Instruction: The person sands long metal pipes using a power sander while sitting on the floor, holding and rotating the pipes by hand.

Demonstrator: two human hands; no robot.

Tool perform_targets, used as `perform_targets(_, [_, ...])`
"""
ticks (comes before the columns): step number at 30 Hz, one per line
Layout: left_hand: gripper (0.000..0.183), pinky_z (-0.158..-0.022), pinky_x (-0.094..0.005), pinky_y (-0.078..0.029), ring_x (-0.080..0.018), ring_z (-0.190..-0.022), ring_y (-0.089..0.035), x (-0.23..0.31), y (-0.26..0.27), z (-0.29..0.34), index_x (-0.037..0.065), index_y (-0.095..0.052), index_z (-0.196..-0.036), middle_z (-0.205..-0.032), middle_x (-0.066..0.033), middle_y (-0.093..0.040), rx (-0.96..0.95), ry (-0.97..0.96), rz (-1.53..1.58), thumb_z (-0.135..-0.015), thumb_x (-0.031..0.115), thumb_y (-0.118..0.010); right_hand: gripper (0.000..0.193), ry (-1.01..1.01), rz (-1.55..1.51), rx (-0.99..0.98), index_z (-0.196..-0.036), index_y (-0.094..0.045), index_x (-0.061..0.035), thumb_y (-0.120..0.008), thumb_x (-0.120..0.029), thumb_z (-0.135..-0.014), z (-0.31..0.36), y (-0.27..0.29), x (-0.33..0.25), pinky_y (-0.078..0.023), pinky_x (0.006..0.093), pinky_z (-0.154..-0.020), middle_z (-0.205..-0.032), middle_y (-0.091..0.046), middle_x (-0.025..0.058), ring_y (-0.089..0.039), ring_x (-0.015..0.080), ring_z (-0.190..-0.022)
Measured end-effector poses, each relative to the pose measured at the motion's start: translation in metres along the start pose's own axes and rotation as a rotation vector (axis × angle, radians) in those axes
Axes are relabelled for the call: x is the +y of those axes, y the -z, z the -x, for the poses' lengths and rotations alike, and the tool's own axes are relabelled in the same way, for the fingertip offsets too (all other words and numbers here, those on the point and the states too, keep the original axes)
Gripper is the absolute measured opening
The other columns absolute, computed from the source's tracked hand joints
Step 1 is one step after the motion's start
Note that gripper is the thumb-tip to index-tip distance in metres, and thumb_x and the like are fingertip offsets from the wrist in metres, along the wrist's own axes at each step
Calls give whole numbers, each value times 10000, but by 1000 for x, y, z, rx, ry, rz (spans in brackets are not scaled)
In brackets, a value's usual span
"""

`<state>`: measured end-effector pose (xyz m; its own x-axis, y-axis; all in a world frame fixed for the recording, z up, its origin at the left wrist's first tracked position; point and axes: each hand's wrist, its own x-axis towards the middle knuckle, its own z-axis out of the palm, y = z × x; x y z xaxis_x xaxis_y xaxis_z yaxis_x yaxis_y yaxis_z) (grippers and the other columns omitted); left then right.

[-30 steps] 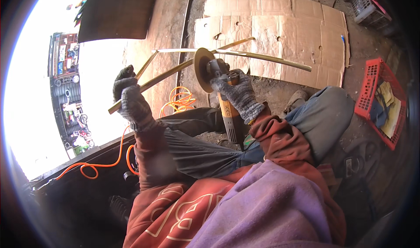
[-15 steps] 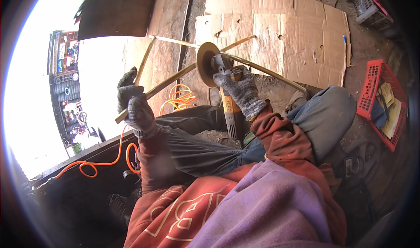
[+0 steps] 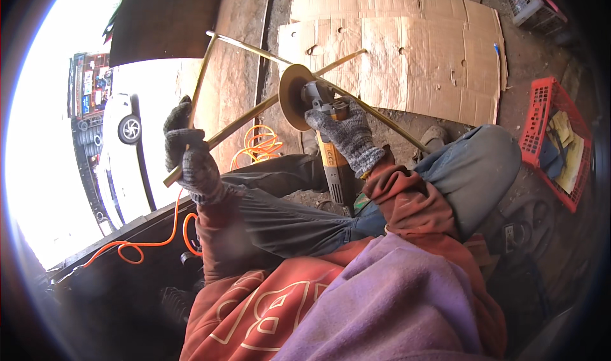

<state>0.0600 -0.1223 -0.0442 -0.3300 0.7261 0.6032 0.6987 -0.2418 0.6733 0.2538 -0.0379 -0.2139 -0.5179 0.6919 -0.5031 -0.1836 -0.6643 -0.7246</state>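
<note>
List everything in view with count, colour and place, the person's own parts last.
Angle grinder: one, yellow-orange and dark grey, centre
Disc: one, brownish, on the grinder's head
Metal bars: at least three, brass-toned, crossing near the disc
Cardboard: at least one sheet, brown, on the ground ahead
Red crate: one, right, yellowish and blue items inside
Grey crate: one, upper right
Orange line: count unclear, coiled ahead and running lower left
Dark panel: one, upper left
Car: one, white, outside at left
Trousers: one pair, blue-grey, centre to right
Left hand: one, grey glove, gripping bars
Right hand: one, grey glove, gripping grinder
</note>
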Motion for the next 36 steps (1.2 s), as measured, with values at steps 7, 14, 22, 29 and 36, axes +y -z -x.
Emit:
perform_targets(7, [270, -1122, -562, -276, -405, -1264, -497, 0, 2, -5, 10, -630, -872, -1283, -266, -563, -25, 3, 33, -827, 272, -586, 456, 91, 20, -55, -1036, -604, -44, -855, -246, -714, 13, -1, 3, -526, 306, -741, -966, -692, 63, -653, 121, -832])
perform_targets(14, [429, -1149, -497, -304, -373, -1314, -456, -2, -5, -9, -35, -626, -1103, -1368, -269, -494, 8, 10, 139, -883, 333, -609, 578, 112, -152, -97, -1122, -553, -19, -863, -268, -703, 23, -10, 6, -521, 319, -851, -1036, -669, 86, -647, 139, -918])
perform_targets(22, [564, -1167, -497, -242, -370, -1343, -419, 2, -8, -5, -83, -602, -1172, -1389, -276, -475, 22, 53, 135, -869, 392, -613, 508, 57, 13, -65, -1080, -544, -52, -867, -168, -706, 14, 0, -4, -547, 285, -596, -899, -661, 49, -647, 116, -721])
perform_targets(29, [420, -1159, -501, -263, -375, -1334, -432, 6, -5, -8, -87, -619, -1140, -1376, -284, -486, 44, 49, 178, -819, 177, -555, 500, 335, 30, -121, -1040, -563, -35, -860, -256, -704, 31, -21, 1, -535, 304, -766, -958, -674, 52, -644, 129, -862])
perform_targets(36, [391, -1149, -496, -285, -380, -1321, -447, 8, -14, -6, -83, -630, -1106, -1344, -287, -512, 88, 59, 197, -790, 125, -530, 426, 52, -169, -52, -1034, -565, -62, -830, -212, -735, 5, -1, -4, -532, 290, -688, -955, -679, 54, -644, 115, -799])
